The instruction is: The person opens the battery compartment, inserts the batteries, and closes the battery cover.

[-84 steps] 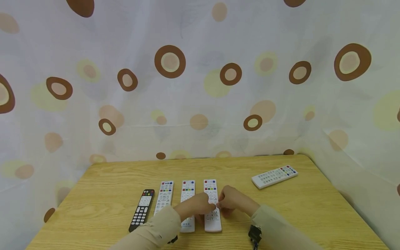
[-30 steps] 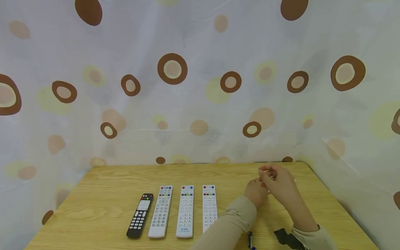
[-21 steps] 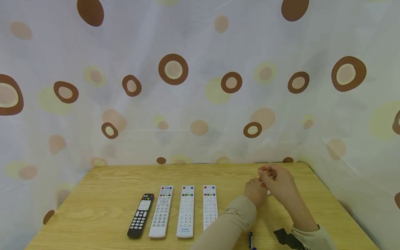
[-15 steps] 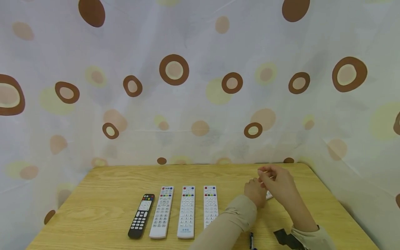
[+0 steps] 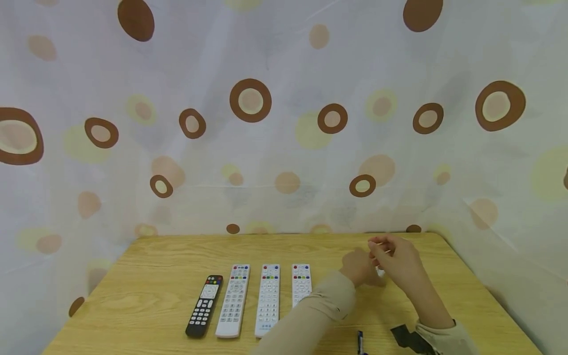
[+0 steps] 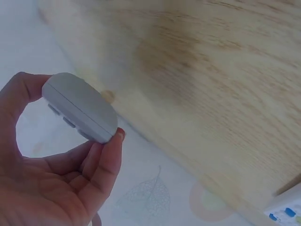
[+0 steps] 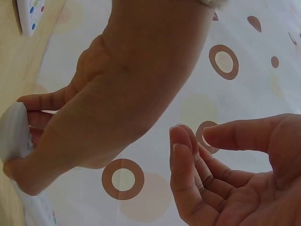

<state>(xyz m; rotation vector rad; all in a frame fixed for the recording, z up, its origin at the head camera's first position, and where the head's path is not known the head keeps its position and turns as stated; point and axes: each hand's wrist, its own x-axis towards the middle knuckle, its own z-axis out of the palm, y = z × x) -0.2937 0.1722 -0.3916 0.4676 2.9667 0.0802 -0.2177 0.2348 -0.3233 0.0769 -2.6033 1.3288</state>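
Note:
My left hand [image 5: 359,266] pinches a white remote control [image 6: 81,108] by its end, thumb on one edge and fingertips on the other. The left wrist view looks at that end, with grey buttons showing along one face. In the head view the hands hide most of this remote. My right hand [image 5: 399,259] hovers just right of the left one, holding nothing; its fingers curve loosely and the thumb stands apart from them, as the right wrist view shows. A black remote [image 5: 204,306] and three white remotes [image 5: 233,301] lie side by side left of the hands.
The wooden table [image 5: 164,266] ends at a spotted curtain [image 5: 288,148] behind and at the right. A small dark pen-like object [image 5: 360,340] lies near the front edge. My left sleeve [image 5: 306,320] covers the lower part of the rightmost white remote in the row.
Both hands left the rightmost white remote in the row and moved right to the remote lying apart, which my left hand now grips. Lately the left hand shifted slightly left; the right stayed put.

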